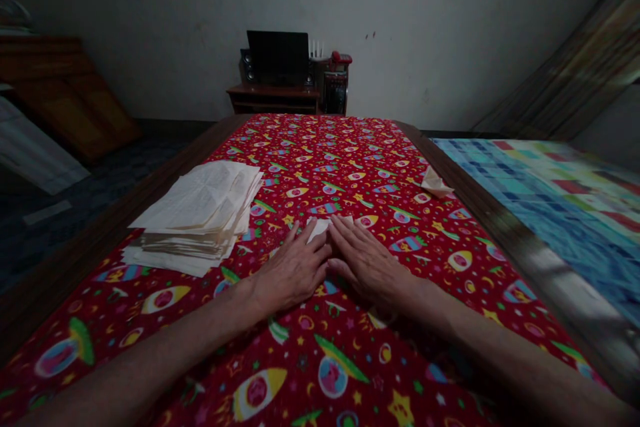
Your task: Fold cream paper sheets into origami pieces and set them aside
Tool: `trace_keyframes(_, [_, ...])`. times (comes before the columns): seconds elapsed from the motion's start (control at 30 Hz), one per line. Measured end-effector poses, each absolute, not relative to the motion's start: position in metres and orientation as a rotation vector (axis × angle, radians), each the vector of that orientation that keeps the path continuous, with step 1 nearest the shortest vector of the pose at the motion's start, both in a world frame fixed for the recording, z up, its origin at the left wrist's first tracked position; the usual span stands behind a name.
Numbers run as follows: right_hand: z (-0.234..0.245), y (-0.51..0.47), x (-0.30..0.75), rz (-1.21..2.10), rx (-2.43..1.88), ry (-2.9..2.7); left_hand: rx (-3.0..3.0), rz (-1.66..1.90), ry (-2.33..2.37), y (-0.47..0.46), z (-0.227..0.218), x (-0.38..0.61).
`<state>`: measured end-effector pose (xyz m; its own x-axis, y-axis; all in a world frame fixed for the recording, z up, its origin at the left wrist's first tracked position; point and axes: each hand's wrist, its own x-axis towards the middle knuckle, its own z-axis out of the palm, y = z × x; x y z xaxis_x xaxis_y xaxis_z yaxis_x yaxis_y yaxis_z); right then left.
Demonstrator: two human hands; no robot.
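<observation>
A small piece of folded white paper [319,229] lies on the red patterned cloth, mostly covered by my fingers. My left hand [299,265] rests on its left part, fingers stretched forward and slightly apart. From the other side my right hand [367,257] lies over the paper's right part with its fingers extended flat, its thumb pointing toward the left hand. The two hands nearly meet over the paper. To the left is a thick stack of creased paper sheets [200,197]. A small folded paper piece [435,182] sits near the cloth's right edge.
The red cloth [330,160] covers a dark wooden table [45,303]. Beyond it, a monitor [279,57] stands on a small desk [273,99] by the wall. A bed with a colourful cover [520,213] is at right, a wooden cabinet [65,93] at left.
</observation>
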<state>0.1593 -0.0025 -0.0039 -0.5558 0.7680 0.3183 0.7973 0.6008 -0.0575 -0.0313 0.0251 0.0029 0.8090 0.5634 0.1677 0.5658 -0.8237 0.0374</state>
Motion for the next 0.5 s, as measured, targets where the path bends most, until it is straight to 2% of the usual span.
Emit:
trace_keyframes(0.17, [-0.015,0.004,0.173,-0.141,-1.327,-2.553,-2.914,-0.312,-0.996,0.028,-0.002,-0.039])
trace_keyframes(0.5, [-0.009,0.001,0.187,-0.203,-1.41,-2.531,-2.845,-0.282,-1.099,0.029,-0.004,-0.053])
